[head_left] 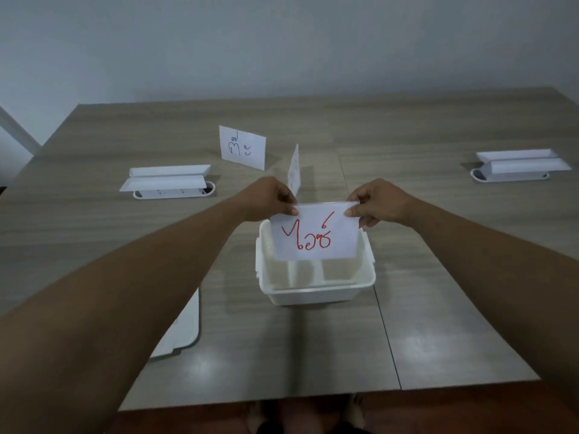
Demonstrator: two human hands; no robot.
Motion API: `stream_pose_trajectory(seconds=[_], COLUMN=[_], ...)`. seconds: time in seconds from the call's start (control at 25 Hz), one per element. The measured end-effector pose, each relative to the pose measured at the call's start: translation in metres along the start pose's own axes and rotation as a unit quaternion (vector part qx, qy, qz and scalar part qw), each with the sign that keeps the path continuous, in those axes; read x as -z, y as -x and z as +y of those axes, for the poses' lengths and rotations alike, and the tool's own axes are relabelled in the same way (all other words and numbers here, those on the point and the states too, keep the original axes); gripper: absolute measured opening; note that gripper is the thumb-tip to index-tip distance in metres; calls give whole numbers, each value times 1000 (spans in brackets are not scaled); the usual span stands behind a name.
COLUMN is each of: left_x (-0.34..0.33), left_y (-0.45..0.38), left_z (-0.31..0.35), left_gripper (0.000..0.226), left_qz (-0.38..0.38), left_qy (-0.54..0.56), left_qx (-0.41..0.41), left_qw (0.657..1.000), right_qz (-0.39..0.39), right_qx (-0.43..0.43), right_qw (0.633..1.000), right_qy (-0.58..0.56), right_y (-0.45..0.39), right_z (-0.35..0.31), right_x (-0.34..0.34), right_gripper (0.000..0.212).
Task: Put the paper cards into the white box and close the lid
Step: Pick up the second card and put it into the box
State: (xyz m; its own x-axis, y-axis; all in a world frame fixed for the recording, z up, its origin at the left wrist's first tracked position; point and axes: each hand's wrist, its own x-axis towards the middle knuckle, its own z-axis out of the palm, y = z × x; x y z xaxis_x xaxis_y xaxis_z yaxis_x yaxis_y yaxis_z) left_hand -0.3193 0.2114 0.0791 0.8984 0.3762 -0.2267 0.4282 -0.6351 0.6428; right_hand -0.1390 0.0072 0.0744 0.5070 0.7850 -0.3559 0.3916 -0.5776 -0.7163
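Observation:
A white paper card with red writing [315,234] hangs upright over the open white box [315,291] in the middle of the table. My left hand [269,198] pinches its top left corner and my right hand [376,202] pinches its top right corner. The card's lower edge sits just inside the box's far part. Two more white cards stand folded on the table beyond: one with dark writing [242,147] and one seen edge-on [294,170]. The white lid [183,330] lies flat on the table to the left, partly hidden by my left forearm.
Two white flip-up cable covers rise from the wooden table [438,308], one at the left [167,181] and one at the far right [520,166]. A grey wall stands behind the table. The table's near edge runs just in front of me.

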Motion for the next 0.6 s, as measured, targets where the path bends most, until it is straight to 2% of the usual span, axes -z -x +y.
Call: stream_pose_trajectory(seconds=[0.28, 0.6], left_x=[-75, -88], left_y=[20, 20], left_z=[-25, -44], left_gripper=[25, 27], left_qz=[-103, -192], left_qy=[-59, -107], left_qx=[68, 94], left_qw=[991, 971], right_qz=[-109, -169], right_qx=[-13, -33], right_qw=[991, 973], right_qy=[78, 154], right_y=[5, -1], right_z=[56, 66], right_x=[-49, -78], right_gripper=[21, 19])
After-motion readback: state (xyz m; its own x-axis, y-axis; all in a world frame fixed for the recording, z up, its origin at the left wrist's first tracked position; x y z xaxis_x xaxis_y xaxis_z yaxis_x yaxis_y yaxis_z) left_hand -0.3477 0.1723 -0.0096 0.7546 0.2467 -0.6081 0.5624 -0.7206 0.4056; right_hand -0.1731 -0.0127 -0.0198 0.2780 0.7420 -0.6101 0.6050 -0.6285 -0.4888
